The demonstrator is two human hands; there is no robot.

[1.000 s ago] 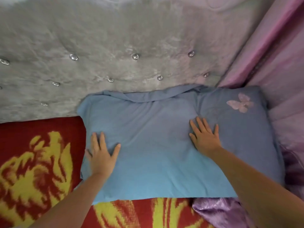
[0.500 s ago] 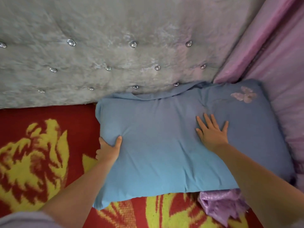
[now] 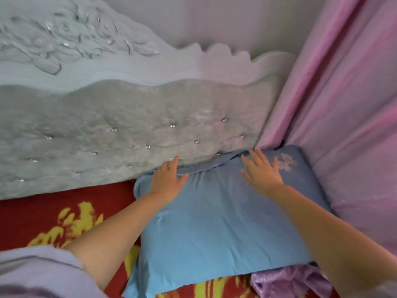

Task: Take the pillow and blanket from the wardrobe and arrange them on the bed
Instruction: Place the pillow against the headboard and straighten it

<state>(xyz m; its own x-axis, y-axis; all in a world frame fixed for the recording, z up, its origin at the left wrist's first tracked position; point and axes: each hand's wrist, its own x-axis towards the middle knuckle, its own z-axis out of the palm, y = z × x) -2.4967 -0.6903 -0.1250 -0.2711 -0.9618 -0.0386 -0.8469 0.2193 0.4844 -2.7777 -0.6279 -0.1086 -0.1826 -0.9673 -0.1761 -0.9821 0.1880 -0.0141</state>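
Observation:
A blue pillow (image 3: pixel 219 224) with a pale butterfly print lies flat in the bed's far right corner, its top edge against the headboard. My left hand (image 3: pixel 166 181) rests palm down on the pillow's top left corner, fingers spread and reaching the headboard. My right hand (image 3: pixel 261 171) lies flat on the pillow's upper middle, fingers apart, just left of the butterfly. Neither hand grips the fabric. The red and yellow patterned blanket (image 3: pixel 53 222) covers the bed under the pillow.
A grey tufted headboard (image 3: pixel 120 130) with shiny studs and carved top runs across the back. Pink curtains (image 3: pixel 348 108) hang along the right side. A crumpled shiny purple cloth (image 3: pixel 287 282) lies at the pillow's near right corner.
Both hands slid up the pillow toward the headboard. My left hand left the pillow's left edge and now lies flat on the top corner. The view tilted up, showing more headboard.

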